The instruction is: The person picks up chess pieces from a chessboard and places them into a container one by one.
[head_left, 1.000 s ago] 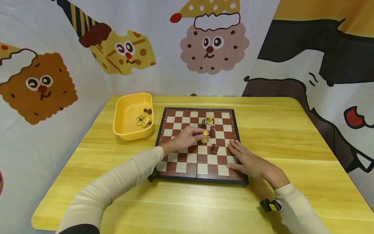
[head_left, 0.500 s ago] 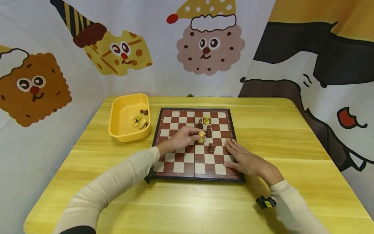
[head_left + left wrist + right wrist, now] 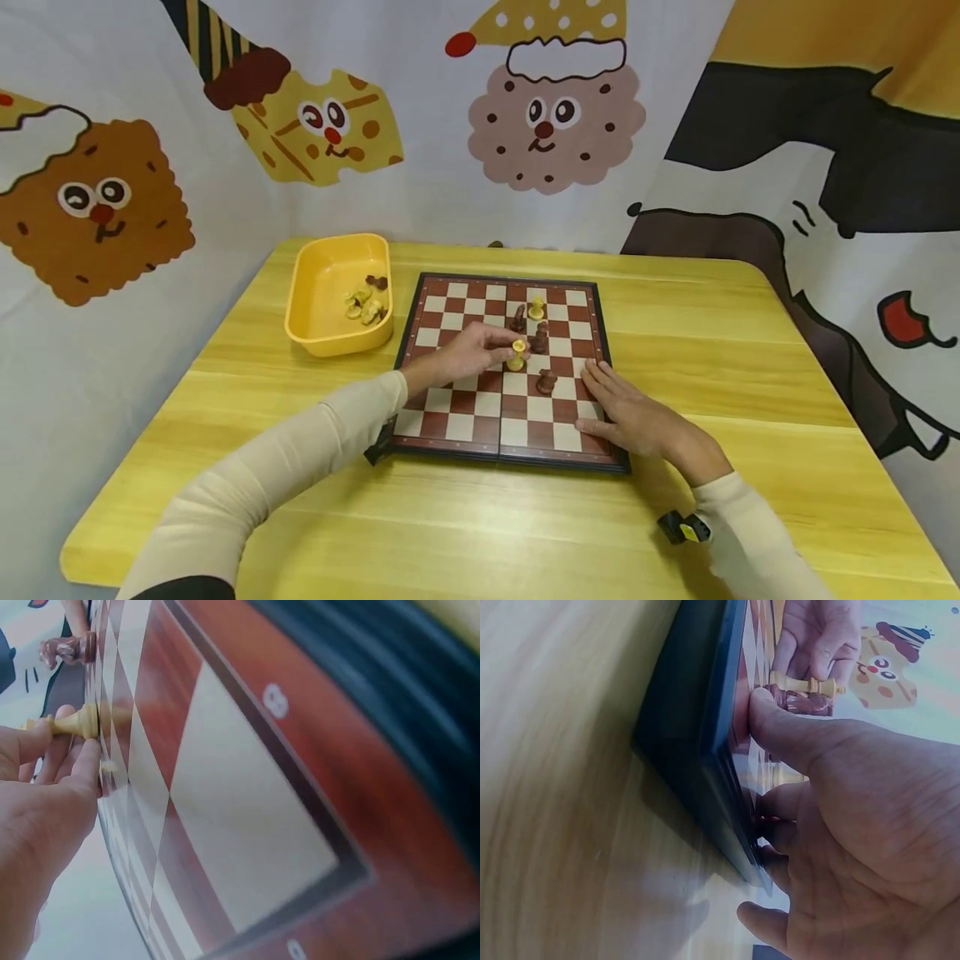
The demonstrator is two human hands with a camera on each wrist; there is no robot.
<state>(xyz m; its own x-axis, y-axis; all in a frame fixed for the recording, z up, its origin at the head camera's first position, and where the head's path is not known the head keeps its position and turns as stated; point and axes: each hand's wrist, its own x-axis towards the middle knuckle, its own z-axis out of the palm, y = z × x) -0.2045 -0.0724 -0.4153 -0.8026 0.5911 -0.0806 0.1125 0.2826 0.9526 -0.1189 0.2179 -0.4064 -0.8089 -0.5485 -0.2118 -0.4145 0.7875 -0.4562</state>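
My left hand pinches a pale yellow chess piece with a crown-like top between thumb and fingers. In the left wrist view its base is right at the board surface. The chessboard has red-brown and cream squares inside a dark frame. My right hand rests on the board's right edge with fingers spread. A dark brown knight stands nearer the front. Behind the held piece are a taller brown chess piece, another brown piece and a small yellow piece.
A yellow plastic bin, left of the board, holds several yellow and brown chess pieces. Everything stands on a wood-grain table. A cartoon-printed cloth hangs behind it.
The head view shifts a little. Both hands stay almost where they were, with the yellow chess piece still pinched in my left hand and the other pieces unmoved.
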